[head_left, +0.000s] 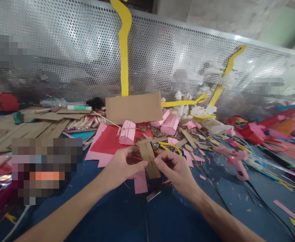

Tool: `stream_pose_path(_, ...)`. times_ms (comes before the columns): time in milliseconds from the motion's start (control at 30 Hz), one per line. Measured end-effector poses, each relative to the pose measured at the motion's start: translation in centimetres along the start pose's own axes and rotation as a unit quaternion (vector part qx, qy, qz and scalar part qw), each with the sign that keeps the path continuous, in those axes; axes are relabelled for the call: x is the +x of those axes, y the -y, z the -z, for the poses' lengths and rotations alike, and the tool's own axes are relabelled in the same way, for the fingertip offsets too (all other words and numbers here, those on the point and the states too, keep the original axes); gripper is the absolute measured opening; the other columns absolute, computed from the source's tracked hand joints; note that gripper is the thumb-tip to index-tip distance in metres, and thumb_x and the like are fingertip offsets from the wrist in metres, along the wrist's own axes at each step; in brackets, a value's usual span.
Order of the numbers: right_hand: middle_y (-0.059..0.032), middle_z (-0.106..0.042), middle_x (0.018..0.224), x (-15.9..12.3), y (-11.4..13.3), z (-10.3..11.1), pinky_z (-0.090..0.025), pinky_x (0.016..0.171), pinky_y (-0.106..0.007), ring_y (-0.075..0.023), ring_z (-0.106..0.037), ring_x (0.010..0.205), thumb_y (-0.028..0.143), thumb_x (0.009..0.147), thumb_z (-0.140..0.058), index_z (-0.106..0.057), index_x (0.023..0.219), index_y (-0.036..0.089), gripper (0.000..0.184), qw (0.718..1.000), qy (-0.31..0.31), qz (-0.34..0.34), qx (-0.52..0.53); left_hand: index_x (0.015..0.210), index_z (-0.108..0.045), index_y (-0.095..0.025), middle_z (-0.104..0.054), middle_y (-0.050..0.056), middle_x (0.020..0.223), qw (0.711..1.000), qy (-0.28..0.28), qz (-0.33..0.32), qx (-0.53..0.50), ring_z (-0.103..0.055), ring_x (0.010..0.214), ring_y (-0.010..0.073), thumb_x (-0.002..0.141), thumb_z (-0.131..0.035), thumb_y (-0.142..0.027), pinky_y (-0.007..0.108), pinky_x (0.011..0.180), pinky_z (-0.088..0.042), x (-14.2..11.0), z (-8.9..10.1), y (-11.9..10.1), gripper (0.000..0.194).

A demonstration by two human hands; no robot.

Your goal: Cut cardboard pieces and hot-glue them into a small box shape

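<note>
Between my two hands is a small brown cardboard box (149, 159), long and narrow, with dark seams along its top. My left hand (127, 163) grips its left side, thumb on the upper face. On the opposite side, my right hand (171, 164) pinches the edge with thumb and fingers. Just beyond lie yellow-handled scissors (171, 146), partly covered by the box and my right hand. A pink paper-covered block (127, 132) sits on red paper (107, 144) behind my left hand. Another pink block (170, 124) rests farther back. A metal blade-like strip (153, 196) lies below the box.
A pink glue gun (235, 159) with a glowing light and black cord is at right. A cardboard panel (134, 107) stands at the back, before a perforated metal screen (86, 50). Cardboard sheets (36, 127) pile up at left. Cotton-covered yellow shapes (219, 85) stand back right.
</note>
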State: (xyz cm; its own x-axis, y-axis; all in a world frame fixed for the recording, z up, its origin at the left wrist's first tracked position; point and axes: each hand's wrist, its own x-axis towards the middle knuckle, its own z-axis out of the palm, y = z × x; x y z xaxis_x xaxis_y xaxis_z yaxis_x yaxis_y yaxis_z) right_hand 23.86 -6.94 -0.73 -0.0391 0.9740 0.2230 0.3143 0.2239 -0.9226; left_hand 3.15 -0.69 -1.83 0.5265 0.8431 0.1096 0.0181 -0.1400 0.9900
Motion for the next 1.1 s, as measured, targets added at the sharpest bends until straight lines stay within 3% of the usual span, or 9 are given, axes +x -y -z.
stream_pose_path(733,0.0024,-0.051,0.068,0.0,-0.5,-0.2,-0.035,0.058,-0.026,-0.0127,-0.043,0.063,0.042,0.095,-0.063,-0.062,0.080,0.017,0.030,1.000,-0.002,-0.006,0.001,0.121,-0.068,-0.017,-0.077,0.011,0.112,1.000,0.008,-0.003,-0.019,-0.074,0.102,0.0274,0.082,-0.078,-0.033,0.045,0.093,-0.059,-0.1,-0.1,-0.1,0.044)
stream_pose_path(1100,0.0017,-0.052,0.070,-0.3,0.3,-0.4,-0.037,0.060,-0.027,-0.0142,-0.045,0.064,0.036,0.096,-0.062,-0.063,0.085,0.018,0.020,0.999,-0.018,0.027,-0.040,0.122,-0.066,-0.018,-0.072,0.013,0.127,0.998,-0.063,-0.020,0.000,-0.072,0.108,0.0274,0.087,-0.072,-0.040,0.041,0.090,-0.061,-0.2,0.1,-2.4,0.042)
